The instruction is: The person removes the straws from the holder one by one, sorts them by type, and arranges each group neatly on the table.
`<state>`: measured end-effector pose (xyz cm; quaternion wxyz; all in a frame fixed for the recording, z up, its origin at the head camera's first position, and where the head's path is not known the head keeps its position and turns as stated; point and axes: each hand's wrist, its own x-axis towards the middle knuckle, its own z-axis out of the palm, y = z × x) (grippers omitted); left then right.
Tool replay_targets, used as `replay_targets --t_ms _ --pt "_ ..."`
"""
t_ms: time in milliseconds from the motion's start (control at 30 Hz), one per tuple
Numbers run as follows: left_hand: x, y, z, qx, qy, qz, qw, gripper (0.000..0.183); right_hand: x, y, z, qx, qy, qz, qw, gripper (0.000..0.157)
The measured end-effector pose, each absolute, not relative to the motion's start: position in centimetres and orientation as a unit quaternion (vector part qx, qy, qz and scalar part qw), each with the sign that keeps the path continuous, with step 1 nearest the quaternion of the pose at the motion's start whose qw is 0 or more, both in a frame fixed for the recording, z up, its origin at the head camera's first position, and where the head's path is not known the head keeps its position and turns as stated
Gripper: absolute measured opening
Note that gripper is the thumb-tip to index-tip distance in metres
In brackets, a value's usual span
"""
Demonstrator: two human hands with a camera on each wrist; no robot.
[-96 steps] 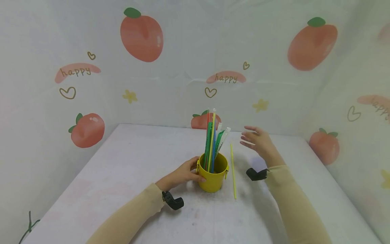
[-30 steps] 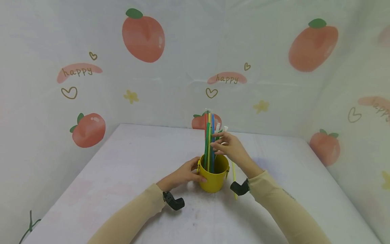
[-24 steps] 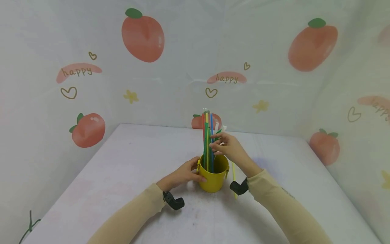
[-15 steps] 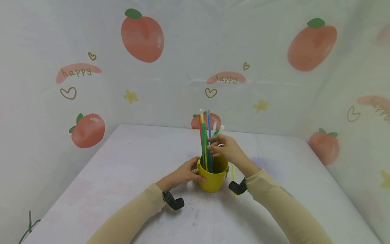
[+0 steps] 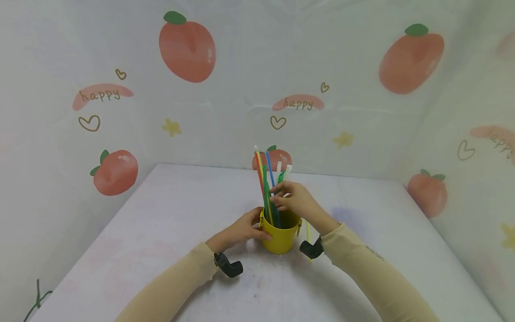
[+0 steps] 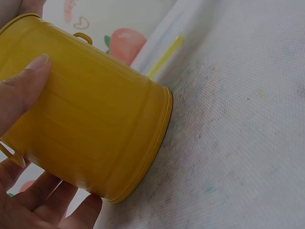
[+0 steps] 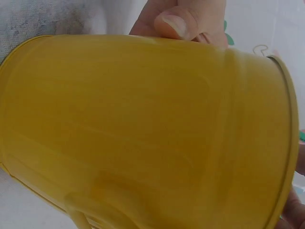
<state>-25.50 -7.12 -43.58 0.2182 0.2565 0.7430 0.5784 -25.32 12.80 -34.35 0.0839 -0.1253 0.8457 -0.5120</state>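
A small yellow bucket (image 5: 278, 241) with side handles stands upright on the table. My left hand (image 5: 241, 230) grips its left side, and the thumb (image 6: 28, 90) lies across the wall in the left wrist view. Out of the bucket rise thin straw-like sticks: a red one (image 5: 259, 170), a blue one (image 5: 269, 167), a yellow one and green wrapped pieces (image 5: 266, 190). They lean left. Over the rim, my right hand (image 5: 297, 202) touches the sticks with loosely bent fingertips. Behind it stand white-ended wrapped pieces (image 5: 288, 169), partly hidden. The right wrist view shows mostly bucket wall.
A yellow straw-like stick (image 5: 308, 232) lies on the white table (image 5: 193, 197) right of the bucket, partly covered by the right wrist camera (image 5: 311, 248). A fruit-printed white curtain (image 5: 241, 67) hangs behind the table and at its sides.
The right hand has come from the right to the sticks and moved further left over the bucket. The sticks have tipped leftward with it. The left hand keeps its grip on the bucket.
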Motion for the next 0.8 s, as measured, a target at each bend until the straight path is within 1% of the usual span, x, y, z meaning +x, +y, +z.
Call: replay_targets --t_ms 333,800 --pt "-25.46 -7.16 -43.63 0.258 0.743 0.578 0.217 0.076 -25.08 12.59 -34.56 -0.145 0.846 -0.505 0.091 0.025" --pt "-25.49 -7.1 -43.68 0.25 0.748 0.574 0.221 0.082 -24.88 11.93 -34.23 -0.146 0.866 -0.471 0.082 0.023"
